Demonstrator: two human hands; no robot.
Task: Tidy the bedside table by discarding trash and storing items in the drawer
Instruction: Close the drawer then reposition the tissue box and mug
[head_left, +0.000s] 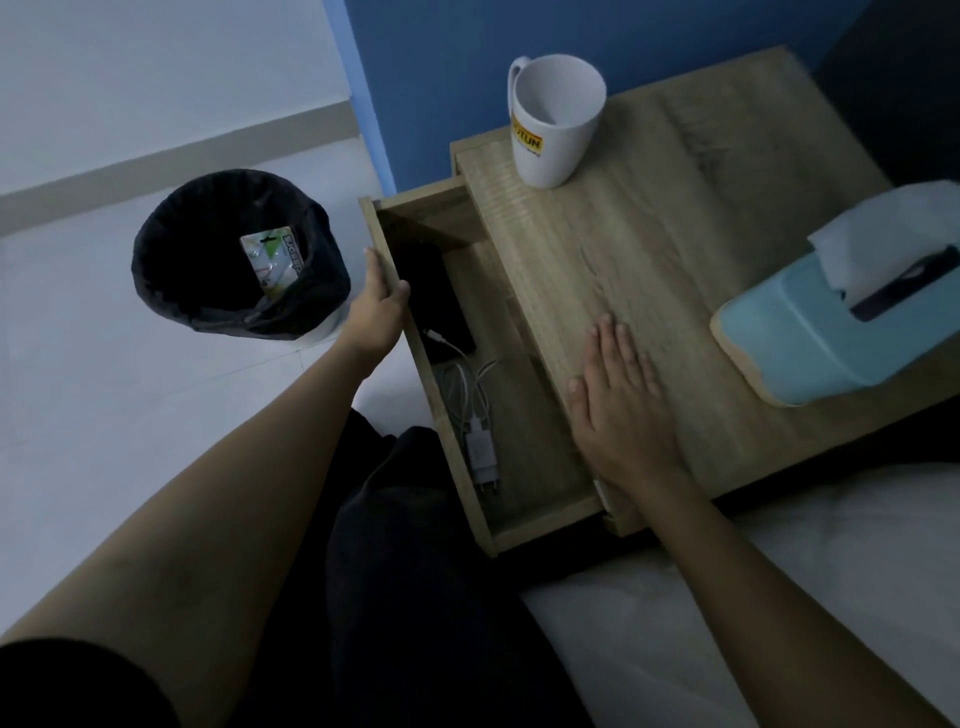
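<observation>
The wooden bedside table (649, 260) has its drawer (540, 512) pulled partly out. Inside the drawer lie a black phone (434, 301) and a white charger with its cable (480, 441). My left hand (379, 312) grips the drawer's front panel near its far end, thumb inside and fingers over the edge. My right hand (618, 410) lies flat, palm down, on the tabletop near its front edge, holding nothing. A white mug (553, 119) and a light blue tissue box (831, 322) stand on the tabletop.
A black-lined bin (234, 254) stands on the white floor left of the drawer, with a green and white packet (272, 260) in it. A white mattress (779, 571) borders the table at the lower right. A blue wall rises behind the table.
</observation>
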